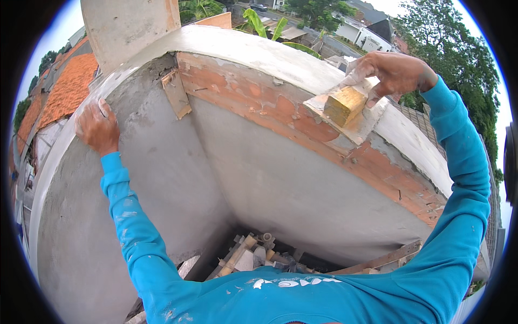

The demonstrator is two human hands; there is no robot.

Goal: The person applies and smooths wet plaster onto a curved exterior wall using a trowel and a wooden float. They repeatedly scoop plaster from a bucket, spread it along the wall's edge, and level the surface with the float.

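My right hand (396,73) is closed round a plastering float (347,105), a thin, plaster-smeared board with a yellowish wooden block for a handle. The float lies against the upper rim of the far wall (291,162), across the wet grey-white top and an orange-brown strip. At the left, my left hand (98,127) has its fingers bent over the top edge of the side wall (135,178), gripping it. Pale plaster dust marks both hands. A short wooden piece (176,94) is fixed at the corner where the walls meet.
Below me, wood offcuts and rubble (253,254) lie in the gap between the walls. A wooden plank (377,259) slants at the lower right. An upright grey slab (132,32) rises behind the corner. Tiled roofs (67,81) and trees (442,43) stand beyond.
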